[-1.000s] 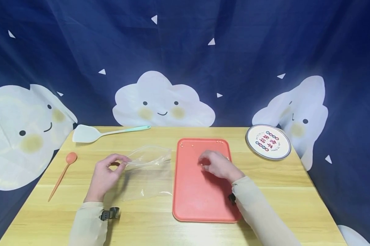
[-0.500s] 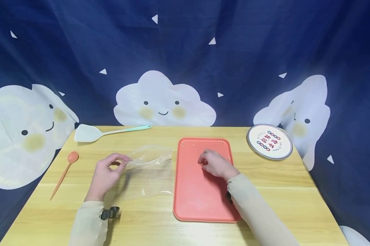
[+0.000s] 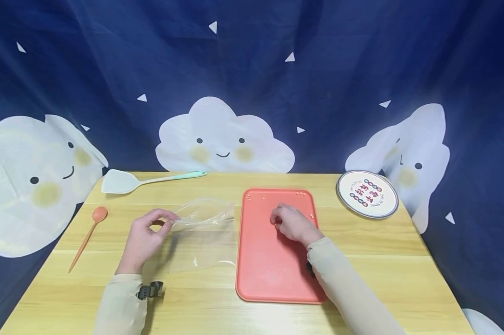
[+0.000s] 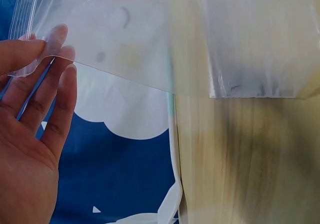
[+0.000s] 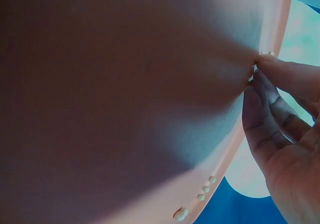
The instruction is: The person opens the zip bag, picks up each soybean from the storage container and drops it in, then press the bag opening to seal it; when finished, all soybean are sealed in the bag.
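My left hand pinches the top left corner of a clear zip-lock bag between thumb and fingers. The bag's mouth gapes a little, and in the left wrist view its zip strip runs by the thumb. Over the red tray, my right hand has thumb and fingers drawn together low above the surface. The right wrist view has a small pale round bean between those fingertips, mostly hidden. Several similar beans lie along the tray's edge, with more in its far corners.
A white spatula with a mint handle lies at the table's back left. Left of the left hand is an orange spoon. A white plate with a dark rim sits at the back right.
The right thumb and fingers have closed together over the tray where a bean showed beneath them. The left hand and the bag have stayed put.
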### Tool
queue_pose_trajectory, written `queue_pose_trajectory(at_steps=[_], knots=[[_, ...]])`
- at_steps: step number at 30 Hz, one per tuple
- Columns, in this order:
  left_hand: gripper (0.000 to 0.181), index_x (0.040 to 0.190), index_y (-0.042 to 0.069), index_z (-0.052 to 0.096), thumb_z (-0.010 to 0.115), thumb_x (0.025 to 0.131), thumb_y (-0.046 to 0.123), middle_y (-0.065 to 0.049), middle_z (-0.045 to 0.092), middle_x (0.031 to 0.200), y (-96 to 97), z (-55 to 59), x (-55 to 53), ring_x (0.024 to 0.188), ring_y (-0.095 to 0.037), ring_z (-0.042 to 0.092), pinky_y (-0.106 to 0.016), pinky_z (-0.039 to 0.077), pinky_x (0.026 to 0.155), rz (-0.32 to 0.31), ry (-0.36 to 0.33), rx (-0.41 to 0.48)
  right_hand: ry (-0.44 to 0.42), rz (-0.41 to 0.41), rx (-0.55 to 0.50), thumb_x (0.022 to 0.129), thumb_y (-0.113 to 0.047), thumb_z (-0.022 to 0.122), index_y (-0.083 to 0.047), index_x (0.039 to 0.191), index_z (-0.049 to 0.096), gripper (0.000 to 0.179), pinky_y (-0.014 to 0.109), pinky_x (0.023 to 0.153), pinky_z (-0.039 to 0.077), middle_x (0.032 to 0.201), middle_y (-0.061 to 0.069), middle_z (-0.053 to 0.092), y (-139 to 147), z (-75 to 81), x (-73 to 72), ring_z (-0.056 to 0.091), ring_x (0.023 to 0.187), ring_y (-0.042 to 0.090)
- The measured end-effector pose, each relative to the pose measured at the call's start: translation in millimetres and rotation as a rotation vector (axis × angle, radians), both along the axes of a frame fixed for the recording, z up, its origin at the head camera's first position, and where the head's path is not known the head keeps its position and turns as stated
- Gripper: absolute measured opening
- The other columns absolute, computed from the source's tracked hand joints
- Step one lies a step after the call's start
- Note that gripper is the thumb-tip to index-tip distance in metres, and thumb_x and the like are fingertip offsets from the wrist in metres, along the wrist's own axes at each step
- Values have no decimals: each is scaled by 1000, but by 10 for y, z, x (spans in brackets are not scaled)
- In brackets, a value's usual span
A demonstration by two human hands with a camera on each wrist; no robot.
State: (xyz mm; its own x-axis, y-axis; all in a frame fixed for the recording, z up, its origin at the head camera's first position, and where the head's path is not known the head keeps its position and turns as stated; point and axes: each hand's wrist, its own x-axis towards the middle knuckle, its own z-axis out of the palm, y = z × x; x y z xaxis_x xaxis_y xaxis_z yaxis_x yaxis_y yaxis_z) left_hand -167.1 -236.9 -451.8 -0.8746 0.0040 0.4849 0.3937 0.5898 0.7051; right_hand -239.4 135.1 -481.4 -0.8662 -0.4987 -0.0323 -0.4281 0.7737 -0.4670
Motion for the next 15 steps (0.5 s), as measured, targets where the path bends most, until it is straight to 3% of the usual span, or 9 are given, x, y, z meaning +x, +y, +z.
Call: queue_pose_trajectory(at_steps=[9,15], knots=[[25,88,11,74,69,80,-13,0,71,88,0,11,-6,83,-4,62,-21,52,71,7,-11,-2,32,7,26,81,5,70,-13,87,69,19,31,77,51,83,-4,55,19,-33,7,57,83,16],[24,87,10,74,69,80,-12,0,71,88,-6,5,-12,83,-6,62,-18,51,70,13,-19,-4,47,27,-8,85,-1,72,-13,88,70,12,34,79,51,85,-5,57,82,21,44,60,86,18]])
